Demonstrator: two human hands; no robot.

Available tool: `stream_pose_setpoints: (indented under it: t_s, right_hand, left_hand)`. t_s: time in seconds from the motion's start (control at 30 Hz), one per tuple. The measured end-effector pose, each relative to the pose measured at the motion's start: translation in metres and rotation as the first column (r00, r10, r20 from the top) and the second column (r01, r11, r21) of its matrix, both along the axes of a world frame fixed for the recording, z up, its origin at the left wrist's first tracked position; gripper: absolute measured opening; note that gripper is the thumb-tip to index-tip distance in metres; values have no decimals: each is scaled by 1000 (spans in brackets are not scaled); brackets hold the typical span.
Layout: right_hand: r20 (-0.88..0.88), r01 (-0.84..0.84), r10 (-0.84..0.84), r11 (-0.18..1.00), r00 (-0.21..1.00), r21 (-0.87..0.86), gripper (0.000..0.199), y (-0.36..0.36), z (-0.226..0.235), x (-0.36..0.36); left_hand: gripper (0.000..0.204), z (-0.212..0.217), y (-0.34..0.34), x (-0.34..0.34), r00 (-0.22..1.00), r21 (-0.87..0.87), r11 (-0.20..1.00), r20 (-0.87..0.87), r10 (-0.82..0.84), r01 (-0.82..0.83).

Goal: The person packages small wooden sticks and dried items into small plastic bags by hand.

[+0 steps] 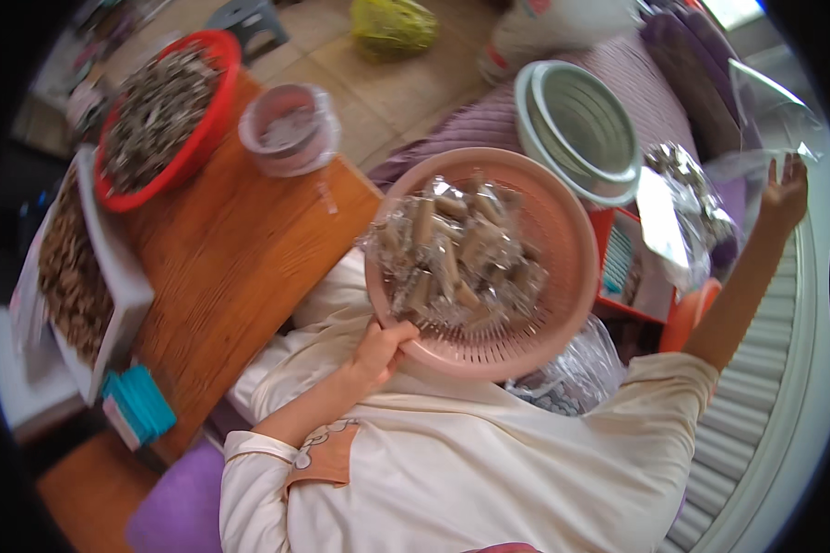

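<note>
My left hand (383, 352) is closed round the near left rim of a pink plastic colander (563, 313). The colander rests over my lap, and slots show in its wall. Piled mostly in its left and middle are small tan pieces in clear wrappers (456, 249). Out at the far right, my right arm is stretched away, with the right hand (786, 192) raised and its fingers apart. Its fingertips are at the lower edge of a clear plastic bag (770, 111); whether they pinch the film is too fine to see.
On the wooden table (240, 249) at left stand a red basin (226, 69) of small wrapped pieces, a pink-white tub (290, 129) and a teal pack (140, 405). A white box (120, 263) holds brown pieces. Pale green basins (526, 106) are beyond the colander; a radiator (756, 387) lines the right.
</note>
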State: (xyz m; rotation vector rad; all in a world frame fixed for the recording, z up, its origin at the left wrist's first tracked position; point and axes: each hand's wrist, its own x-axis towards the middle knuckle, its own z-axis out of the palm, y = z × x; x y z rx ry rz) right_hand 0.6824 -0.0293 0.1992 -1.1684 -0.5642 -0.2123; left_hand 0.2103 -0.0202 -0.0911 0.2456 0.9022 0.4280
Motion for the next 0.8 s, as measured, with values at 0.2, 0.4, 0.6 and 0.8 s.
stream_pose_setpoints:
  t_s: [0.2, 0.4, 0.6, 0.8]
  right_hand:
    - [32, -575, 608, 766, 793, -289, 23, 43, -49, -108]
    - [-235, -958, 931, 288, 278, 7, 22, 73, -53, -232]
    - [-235, -821, 794, -492, -560, 291, 35, 108, -64, -308]
    - [-271, -810, 792, -419, -547, 411, 51, 113, -65, -343]
  left_hand:
    - [36, 33, -27, -79, 953, 204, 931, 67, 294, -302]
    - [31, 18, -46, -158, 761, 262, 755, -102, 641, -601]
    - [37, -6, -18, -200, 490, 318, 469, -15, 871, -824]
    - [59, -1, -11, -208, 668, 401, 635, -71, 740, -661]
